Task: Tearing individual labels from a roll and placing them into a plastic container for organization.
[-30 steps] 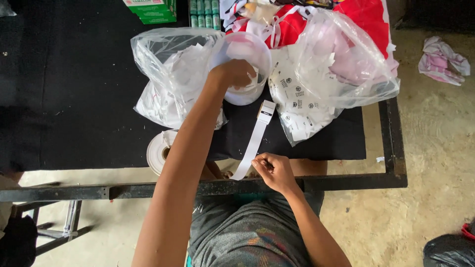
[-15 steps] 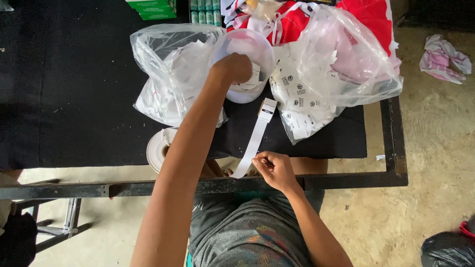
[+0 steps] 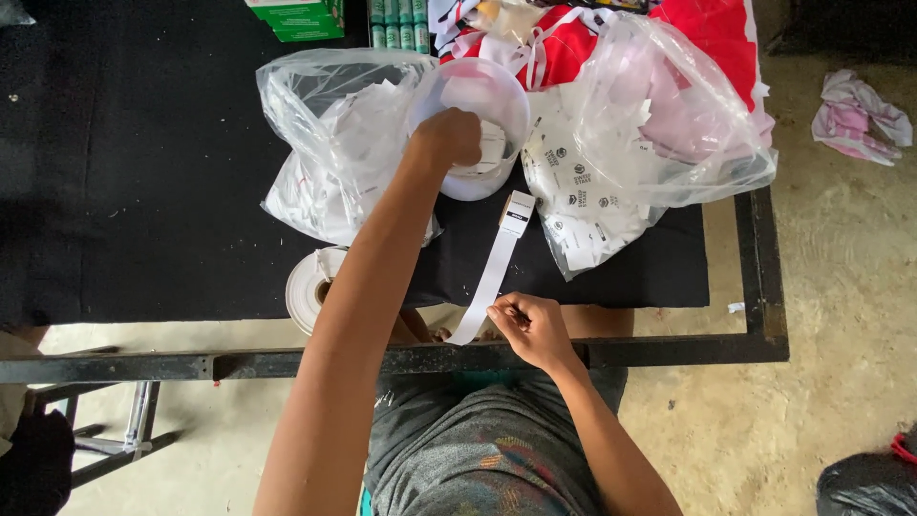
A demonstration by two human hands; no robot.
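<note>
My left hand (image 3: 447, 137) reaches forward into a white round bowl (image 3: 497, 91) on the black table (image 3: 143, 191); its fingers are curled inside the bowl around small white labels. My right hand (image 3: 528, 325) is at the table's near edge, pinching the lower end of a long white label strip (image 3: 497, 268) that runs up toward the bowl. A white roll of label tape (image 3: 308, 287) lies by my left forearm.
Two clear plastic bags of white labels flank the bowl, one on the left (image 3: 330, 134) and one on the right (image 3: 650, 143). Red and white cloth (image 3: 707, 29) lies at the back. A black metal frame (image 3: 764, 277) edges the table. Crumpled cloth (image 3: 860, 115) is on the floor.
My left hand has stayed at the bowl, dipping slightly deeper. My right hand keeps hold of the strip with almost no movement.
</note>
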